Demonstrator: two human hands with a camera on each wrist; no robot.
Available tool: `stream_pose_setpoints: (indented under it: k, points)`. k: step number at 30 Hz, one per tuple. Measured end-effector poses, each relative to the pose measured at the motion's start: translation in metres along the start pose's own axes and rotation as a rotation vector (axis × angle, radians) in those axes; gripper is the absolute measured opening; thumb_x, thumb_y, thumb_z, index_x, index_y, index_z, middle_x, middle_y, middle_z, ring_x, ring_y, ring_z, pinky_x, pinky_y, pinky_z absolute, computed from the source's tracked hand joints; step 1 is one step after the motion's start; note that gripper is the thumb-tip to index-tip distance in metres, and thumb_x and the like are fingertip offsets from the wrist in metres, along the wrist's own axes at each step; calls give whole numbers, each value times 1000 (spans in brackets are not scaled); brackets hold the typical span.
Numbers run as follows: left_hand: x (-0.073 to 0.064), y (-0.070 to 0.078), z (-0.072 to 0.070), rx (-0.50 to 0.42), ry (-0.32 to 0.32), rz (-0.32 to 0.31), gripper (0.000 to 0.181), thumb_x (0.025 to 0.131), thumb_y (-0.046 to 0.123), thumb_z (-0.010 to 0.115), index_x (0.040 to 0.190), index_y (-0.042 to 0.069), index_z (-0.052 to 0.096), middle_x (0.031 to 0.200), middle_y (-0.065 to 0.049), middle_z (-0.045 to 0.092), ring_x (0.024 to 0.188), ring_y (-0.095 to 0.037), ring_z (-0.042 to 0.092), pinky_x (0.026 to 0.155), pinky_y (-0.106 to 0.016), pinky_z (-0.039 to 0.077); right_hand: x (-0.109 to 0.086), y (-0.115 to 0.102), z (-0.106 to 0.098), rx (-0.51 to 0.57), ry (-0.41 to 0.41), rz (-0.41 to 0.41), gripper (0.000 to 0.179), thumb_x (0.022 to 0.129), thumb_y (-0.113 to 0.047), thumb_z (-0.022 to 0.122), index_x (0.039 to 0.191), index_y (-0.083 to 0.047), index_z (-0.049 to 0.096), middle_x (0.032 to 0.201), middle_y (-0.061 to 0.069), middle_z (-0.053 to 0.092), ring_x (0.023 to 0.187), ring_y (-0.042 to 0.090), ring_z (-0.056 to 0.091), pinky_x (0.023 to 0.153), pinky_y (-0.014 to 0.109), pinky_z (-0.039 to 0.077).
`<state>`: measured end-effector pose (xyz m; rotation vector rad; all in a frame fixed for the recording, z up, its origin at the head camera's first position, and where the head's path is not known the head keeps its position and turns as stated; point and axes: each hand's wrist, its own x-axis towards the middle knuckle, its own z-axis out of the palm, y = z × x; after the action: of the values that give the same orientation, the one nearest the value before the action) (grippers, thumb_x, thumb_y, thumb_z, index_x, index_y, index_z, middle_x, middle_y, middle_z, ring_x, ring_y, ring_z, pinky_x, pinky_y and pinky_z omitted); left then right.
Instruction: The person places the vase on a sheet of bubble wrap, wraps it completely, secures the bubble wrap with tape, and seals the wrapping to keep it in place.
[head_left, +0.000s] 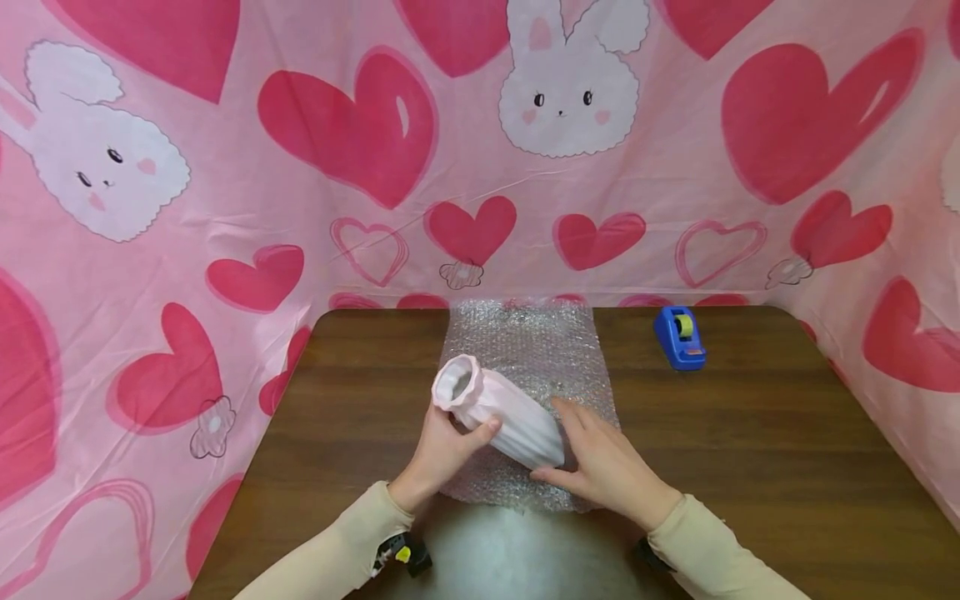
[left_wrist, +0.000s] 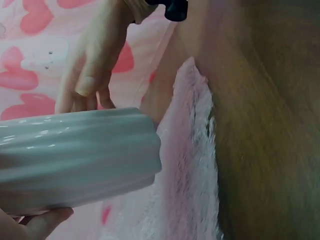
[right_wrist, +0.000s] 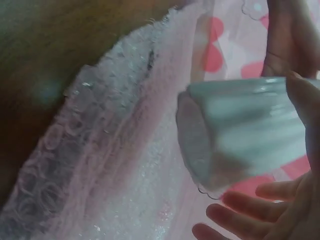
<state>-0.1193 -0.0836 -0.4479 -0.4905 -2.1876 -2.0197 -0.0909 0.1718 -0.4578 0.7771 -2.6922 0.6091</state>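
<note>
The left grip holds the pale ribbed vase near its mouth, aslant over the bubble wrap. The vase's long axis slopes from mouth at left to base at right, where the right grip is nearer, spread wide; contact there is unclear.

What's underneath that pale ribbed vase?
Bubble wrap, spread over the brown table, lies below the raised vase. From the head view, the vase covers part of the wrap, so anything lying right behind it there can't be seen.
</note>
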Motion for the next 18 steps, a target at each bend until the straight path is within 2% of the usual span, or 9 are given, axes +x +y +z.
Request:
stream_pose_setpoints:
  k: [4,8,12,18]
  points:
    - [-3,-3,5,-112,-48,-26,76,84,19,84,142,-6,41,127,-14,59,111,-13,59,96,-24,49,-1,0,5,5,-8,-1,107,77,-58,87,152,4,41,133,20,63,113,32,67,92,49,56]
    - [-4,-7,7,-213,-89,-21,78,86,19,83,142,-9,38,127,-12,58,111,-11,60,96,-23,50,-2,-2,9,95,-31,28,106,78,-49,89,153,7,38,137,20,61,113,28,64,92,47,56]
    - [-6,-9,8,-229,-107,-18,76,85,16,83,141,-11,39,126,-13,59,110,-10,61,97,-23,50,-5,-5,11,164,-45,68,101,80,-42,90,152,6,39,132,15,62,107,21,63,88,43,56]
    - [-9,-7,5,-262,-153,-78,81,84,14,85,144,-10,37,129,-15,59,112,-11,62,98,-26,52,-6,-8,11,141,-13,63,91,76,-38,90,145,1,47,116,5,65,94,13,61,77,35,56]
